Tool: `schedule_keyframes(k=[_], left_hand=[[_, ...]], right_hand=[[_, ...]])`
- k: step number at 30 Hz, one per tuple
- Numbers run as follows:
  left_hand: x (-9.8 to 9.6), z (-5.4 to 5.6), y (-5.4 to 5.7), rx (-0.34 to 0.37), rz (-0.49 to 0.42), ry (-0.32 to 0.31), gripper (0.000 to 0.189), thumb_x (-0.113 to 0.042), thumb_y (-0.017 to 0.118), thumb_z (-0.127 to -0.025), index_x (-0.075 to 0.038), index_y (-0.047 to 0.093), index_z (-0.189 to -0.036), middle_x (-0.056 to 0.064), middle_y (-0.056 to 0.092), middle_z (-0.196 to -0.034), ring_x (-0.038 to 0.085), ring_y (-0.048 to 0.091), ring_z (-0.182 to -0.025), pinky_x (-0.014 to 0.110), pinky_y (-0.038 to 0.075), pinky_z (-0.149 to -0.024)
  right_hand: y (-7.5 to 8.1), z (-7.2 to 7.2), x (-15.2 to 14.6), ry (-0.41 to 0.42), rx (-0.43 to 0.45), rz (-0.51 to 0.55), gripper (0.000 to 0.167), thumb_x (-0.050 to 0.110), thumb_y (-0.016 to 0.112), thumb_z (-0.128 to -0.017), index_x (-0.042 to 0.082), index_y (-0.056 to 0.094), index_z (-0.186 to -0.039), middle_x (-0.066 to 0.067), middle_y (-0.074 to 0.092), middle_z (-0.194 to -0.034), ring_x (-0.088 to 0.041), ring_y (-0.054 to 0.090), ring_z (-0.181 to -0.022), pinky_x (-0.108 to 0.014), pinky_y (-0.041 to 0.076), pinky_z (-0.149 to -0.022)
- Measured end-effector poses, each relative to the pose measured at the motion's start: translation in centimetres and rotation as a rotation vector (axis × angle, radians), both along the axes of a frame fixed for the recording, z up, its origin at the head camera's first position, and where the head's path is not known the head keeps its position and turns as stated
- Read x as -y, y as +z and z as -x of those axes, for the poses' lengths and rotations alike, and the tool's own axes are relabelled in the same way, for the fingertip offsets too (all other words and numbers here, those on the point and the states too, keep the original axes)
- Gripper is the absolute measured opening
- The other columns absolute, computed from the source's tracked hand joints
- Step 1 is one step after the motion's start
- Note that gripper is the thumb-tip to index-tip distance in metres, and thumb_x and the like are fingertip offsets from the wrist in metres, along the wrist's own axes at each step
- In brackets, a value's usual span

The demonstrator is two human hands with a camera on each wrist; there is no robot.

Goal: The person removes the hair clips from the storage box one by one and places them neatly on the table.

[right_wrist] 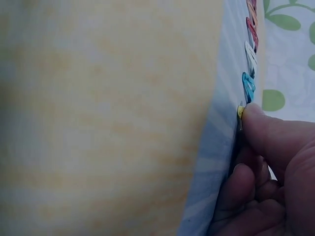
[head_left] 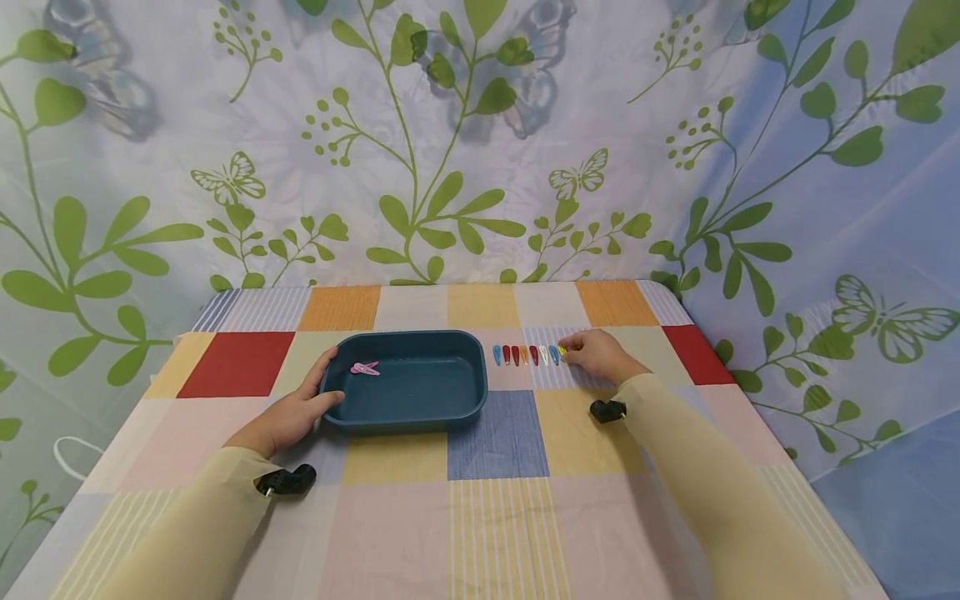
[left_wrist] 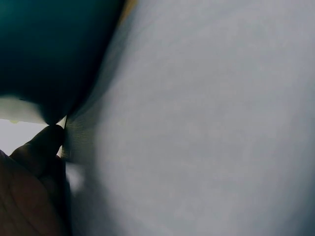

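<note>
A dark teal rectangular tray (head_left: 405, 427) lies on the table, with pink hair clips (head_left: 365, 368) inside near its left end. My left hand (head_left: 296, 410) holds the tray's left side, the thumb over the rim and the fingers along the outer wall. To the right of the tray is a row of snap hair clips (head_left: 514, 356) in blue, red, orange and white. At the row's right end my right hand (head_left: 600, 354) pinches a yellow hair clip (right_wrist: 240, 112), partly hidden by the thumb. A blue hair clip (right_wrist: 248, 86) lies just beside it.
A patchwork-patterned cloth (head_left: 390, 533) covers the table. Behind it hangs a curtain (head_left: 465, 167) printed with leaves and butterflies. A white cord (head_left: 69, 450) loops at the left edge.
</note>
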State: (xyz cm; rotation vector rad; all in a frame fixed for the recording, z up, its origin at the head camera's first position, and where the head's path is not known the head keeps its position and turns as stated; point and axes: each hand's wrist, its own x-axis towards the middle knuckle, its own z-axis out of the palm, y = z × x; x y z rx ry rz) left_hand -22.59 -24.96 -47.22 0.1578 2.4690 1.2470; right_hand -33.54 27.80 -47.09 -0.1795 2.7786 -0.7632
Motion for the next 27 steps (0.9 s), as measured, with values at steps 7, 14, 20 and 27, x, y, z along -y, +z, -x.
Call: schedule_keyframes(k=[7,14,20,27], left_hand=[[0.05,0.05,-0.08,-0.007,-0.013,0.000,0.084,-0.041,0.049,-0.107,-0.048,-0.012,-0.166,0.019,-0.007,-0.177,0.058,0.003,-0.158,0.083,0.019,-0.117],[-0.05,-0.07,-0.07,0.003,-0.018,0.000,0.085,-0.041,0.049,-0.107,-0.049,-0.012,-0.165,0.018,-0.008,-0.177,0.058,0.003,-0.158,0.083,0.020,-0.116],[-0.08,-0.09,-0.03,0.004,-0.024,0.000,0.085,-0.041,0.050,-0.107,-0.048,-0.012,-0.166,0.017,-0.009,-0.178,0.057,0.002,-0.158,0.083,0.019,-0.117],[-0.01,0.03,-0.17,-0.002,-0.036,0.001,0.085,-0.040,0.049,-0.107,-0.047,-0.011,-0.166,0.017,-0.008,-0.178,0.057,0.001,-0.159,0.083,0.016,-0.117]], right_hand=[[-0.01,-0.13,-0.09,-0.007,0.007,0.046,0.041,0.021,0.065,-0.104,0.002,0.065,-0.141,-0.018,0.067,-0.141,-0.030,0.059,-0.128,-0.051,0.045,-0.115],[-0.18,-0.21,-0.33,-0.009,0.015,0.068,0.043,0.021,0.066,-0.104,0.002,0.065,-0.142,-0.015,0.070,-0.135,-0.025,0.058,-0.121,-0.048,0.046,-0.113],[-0.40,-0.09,-0.46,-0.022,0.031,0.091,0.043,0.021,0.068,-0.102,0.003,0.065,-0.142,-0.008,0.071,-0.119,-0.022,0.055,-0.108,-0.038,0.045,-0.097],[-0.61,0.15,-0.50,-0.035,0.033,0.093,0.043,0.021,0.071,-0.100,0.003,0.067,-0.140,-0.004,0.067,-0.109,-0.020,0.054,-0.100,-0.034,0.044,-0.088]])
